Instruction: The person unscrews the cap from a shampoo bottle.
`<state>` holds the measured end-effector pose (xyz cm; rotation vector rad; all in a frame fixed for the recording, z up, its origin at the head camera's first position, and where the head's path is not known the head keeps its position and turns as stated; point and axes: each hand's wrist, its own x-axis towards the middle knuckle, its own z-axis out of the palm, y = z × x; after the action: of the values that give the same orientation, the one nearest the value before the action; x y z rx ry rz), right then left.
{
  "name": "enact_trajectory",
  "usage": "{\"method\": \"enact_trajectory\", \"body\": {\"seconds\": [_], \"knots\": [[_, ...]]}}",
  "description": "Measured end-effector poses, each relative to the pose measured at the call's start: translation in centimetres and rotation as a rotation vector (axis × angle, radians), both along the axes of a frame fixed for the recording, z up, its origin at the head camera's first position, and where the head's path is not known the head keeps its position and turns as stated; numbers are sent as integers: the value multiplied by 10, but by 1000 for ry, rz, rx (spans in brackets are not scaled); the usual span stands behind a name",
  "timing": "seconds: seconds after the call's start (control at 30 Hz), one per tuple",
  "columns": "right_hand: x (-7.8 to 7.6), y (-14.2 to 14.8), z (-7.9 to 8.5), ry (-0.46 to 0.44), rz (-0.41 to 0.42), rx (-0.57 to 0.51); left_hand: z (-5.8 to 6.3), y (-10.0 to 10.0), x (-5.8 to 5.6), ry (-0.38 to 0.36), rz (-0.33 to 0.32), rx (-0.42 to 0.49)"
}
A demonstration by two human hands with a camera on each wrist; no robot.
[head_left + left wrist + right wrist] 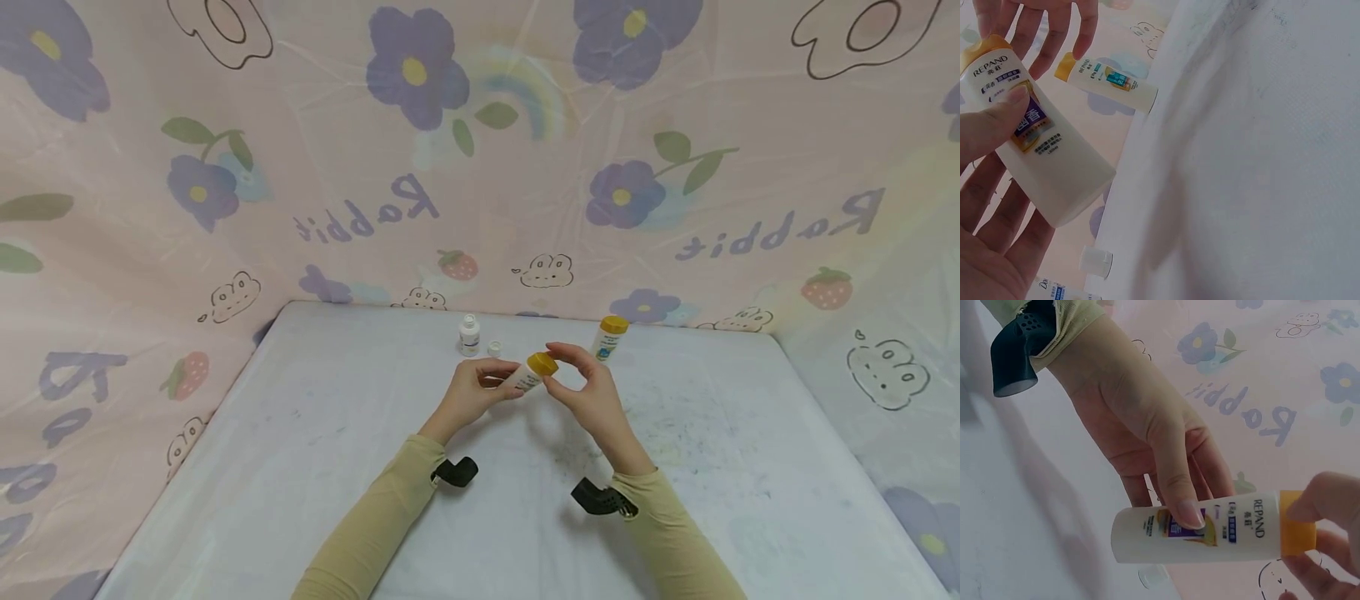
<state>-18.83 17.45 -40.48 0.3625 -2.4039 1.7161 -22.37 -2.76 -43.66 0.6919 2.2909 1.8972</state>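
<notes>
A white bottle [1075, 175] with a REPAND label is gripped by my left hand [465, 396], the thumb lying across the label and the other fingers behind. It is tilted and held above the table. At its top, the thumb and fingers of my right hand [596, 407] pinch the yellow cap [1291, 536], which sits on the bottle. Just beyond the right hand stands a second white bottle [605, 343] with a yellow cap and a blue-green label.
Farther back stands a small white bottle [469, 339] with its neck uncovered. A loose white cap [494, 348] lies beside it on the white-covered table [337, 467]. Patterned curtain [495, 217] rises behind the table and along both sides.
</notes>
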Motion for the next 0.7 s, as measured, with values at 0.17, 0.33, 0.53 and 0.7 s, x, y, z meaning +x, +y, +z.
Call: {"method": "enact_trajectory", "body": {"seconds": [0.17, 0.33, 0.53, 0.7], "knots": [[-3, 1, -11, 1, -87, 10, 2, 0, 1, 28, 32, -6], [-1, 1, -19, 18, -195, 40, 4, 0, 0, 58, 56, 13], [5, -2, -17, -10, -249, 23, 4, 0, -1, 63, 72, 15], [8, -5, -17, -26, -251, 15, 3, -1, -2, 56, 73, 14]]}}
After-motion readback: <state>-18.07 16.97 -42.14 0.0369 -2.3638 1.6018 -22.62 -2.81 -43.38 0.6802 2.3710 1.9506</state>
